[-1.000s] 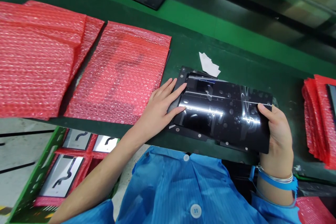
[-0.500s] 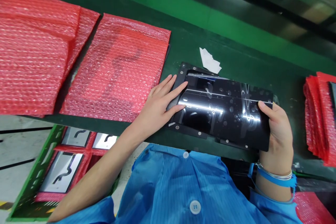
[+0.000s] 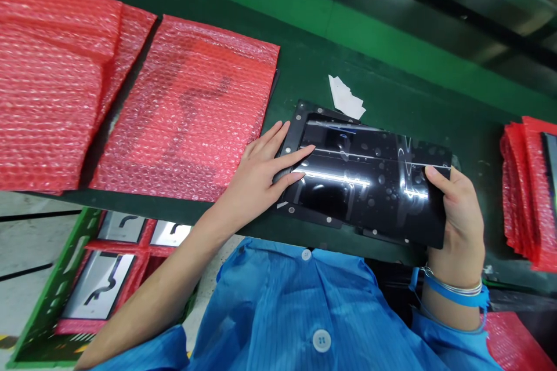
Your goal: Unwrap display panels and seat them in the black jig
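A glossy black display panel (image 3: 369, 179) lies over a dark frame with round metal dots (image 3: 300, 113) on the green bench. Bubbles and creases show in its clear film. My right hand (image 3: 459, 203) grips the panel's right end, thumb on top and the other fingers hidden beneath. With fingers spread, my left hand (image 3: 265, 177) rests at the left end, index finger and thumb on the panel's edge. A torn white piece of paper (image 3: 346, 97) lies just behind the frame.
Red bubble-wrap pouches (image 3: 52, 81) are piled at the left, beside another pouch (image 3: 191, 110) with a dark shape inside. More red pouches (image 3: 520, 191) stand at the right. Below the bench's front edge, a green crate (image 3: 39, 313) holds silver-backed panels (image 3: 100, 284).
My left index finger has slid slightly down and right along the panel's left end. My right hand keeps its grip. The whole view has shifted a little.
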Tool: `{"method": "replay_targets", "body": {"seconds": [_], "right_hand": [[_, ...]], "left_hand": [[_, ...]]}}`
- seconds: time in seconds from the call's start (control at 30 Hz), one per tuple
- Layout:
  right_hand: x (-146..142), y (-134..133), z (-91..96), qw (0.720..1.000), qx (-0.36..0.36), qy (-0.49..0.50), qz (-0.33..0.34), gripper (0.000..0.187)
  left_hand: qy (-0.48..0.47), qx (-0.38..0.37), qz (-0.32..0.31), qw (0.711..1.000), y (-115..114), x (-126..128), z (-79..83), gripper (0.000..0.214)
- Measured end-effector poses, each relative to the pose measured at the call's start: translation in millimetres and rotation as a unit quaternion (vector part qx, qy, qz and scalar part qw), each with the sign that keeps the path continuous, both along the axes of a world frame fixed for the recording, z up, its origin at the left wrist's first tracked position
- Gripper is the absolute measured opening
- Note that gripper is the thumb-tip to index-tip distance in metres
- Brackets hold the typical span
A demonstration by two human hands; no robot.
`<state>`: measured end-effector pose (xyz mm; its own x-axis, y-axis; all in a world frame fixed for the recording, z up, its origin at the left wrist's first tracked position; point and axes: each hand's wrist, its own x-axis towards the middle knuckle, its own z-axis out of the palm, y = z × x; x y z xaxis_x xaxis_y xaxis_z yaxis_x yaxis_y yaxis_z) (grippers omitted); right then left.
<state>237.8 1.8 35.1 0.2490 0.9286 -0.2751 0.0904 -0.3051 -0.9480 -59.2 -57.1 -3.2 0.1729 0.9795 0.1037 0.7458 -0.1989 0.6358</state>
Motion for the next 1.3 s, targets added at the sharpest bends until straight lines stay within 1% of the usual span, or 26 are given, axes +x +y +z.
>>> {"method": "replay_targets", "body": {"seconds": [0.27,0.5,0.6,0.67,0.73,0.77,0.8,0.83,0.9,0.93,0.97,1.0,1.03,1.07,1.13,1.2,1.23,1.27,1.3], "right_hand": [[-0.3,0.5,0.9,1.000,-0.005,-0.007,0.005,0.037],[-4.4,4.3,2.7,1.000,-0.009,-0.002,0.009,0.036],[-5.2,3.5,1.7,1.000,-0.011,0.004,0.018,0.039],[-1.3,3.8,2.1,0.999,-0.014,-0.011,0.028,0.041],[6.8,7.1,5.3,0.995,-0.015,-0.076,0.061,0.043],[11.9,10.1,8.0,0.986,-0.024,-0.135,0.095,0.042],[16.9,14.1,11.3,0.967,-0.044,-0.210,0.139,0.043],[21.4,18.8,15.1,0.934,-0.077,-0.293,0.189,0.046],[27.5,28.7,22.6,0.839,-0.154,-0.440,0.282,0.055],[29.1,33.4,25.8,0.795,-0.176,-0.488,0.314,0.057],[30.0,37.6,28.2,0.767,-0.179,-0.517,0.335,0.058],[30.7,41.3,29.6,0.758,-0.162,-0.530,0.345,0.058],[31.5,44.6,29.9,0.761,-0.133,-0.532,0.346,0.058],[32.7,47.6,29.1,0.773,-0.097,-0.529,0.337,0.058],[36.5,53.8,24.2,0.801,-0.041,-0.520,0.295,0.055],[41.2,60.9,16.6,0.818,-0.028,-0.517,0.251,0.047],[43.2,64.7,12.6,0.823,-0.036,-0.514,0.240,0.043],[44.7,68.3,8.9,0.825,-0.046,-0.511,0.238,0.040],[45.5,71.7,5.8,0.823,-0.054,-0.509,0.244,0.040]], "left_hand": [[0.008,0.019,0.003,1.000,-0.8,0.8,-0.8,0.039],[0.002,0.029,0.003,1.000,-0.9,0.9,-0.8,0.045],[0.003,0.033,0.005,0.999,-0.9,1.3,-1.5,0.045],[0.002,0.035,0.005,0.999,-0.8,1.6,-1.5,0.045],[0.001,0.032,0.005,0.999,-0.7,2.2,-1.1,0.046],[0.001,0.029,0.005,1.000,-0.6,2.6,-1.0,0.045],[0.003,0.026,0.006,1.000,-0.4,2.9,-1.0,0.045],[0.005,0.024,0.007,1.000,-0.3,3.1,-1.2,0.045],[0.012,0.020,0.010,1.000,-0.2,2.5,-1.8,0.044],[0.017,0.019,0.012,1.000,-0.4,1.6,-1.8,0.044],[0.022,0.019,0.013,0.999,-0.8,0.5,-1.4,0.044],[0.031,0.021,0.012,0.999,-1.3,-0.5,-0.4,0.045],[0.043,0.024,0.011,0.999,-1.9,-0.8,1.4,0.045],[0.059,0.032,0.013,0.998,-2.4,0.1,3.8,0.044],[0.101,0.059,0.028,0.993,-2.7,8.3,10.2,0.043],[0.135,0.093,0.030,0.986,-1.4,28.3,16.0,0.043],[0.141,0.107,0.005,0.984,-0.2,42.7,17.9,0.044],[0.142,0.115,-0.039,0.982,1.1,59.3,18.8,0.046],[0.138,0.117,-0.101,0.978,2.6,77.1,18.6,0.048]]}}
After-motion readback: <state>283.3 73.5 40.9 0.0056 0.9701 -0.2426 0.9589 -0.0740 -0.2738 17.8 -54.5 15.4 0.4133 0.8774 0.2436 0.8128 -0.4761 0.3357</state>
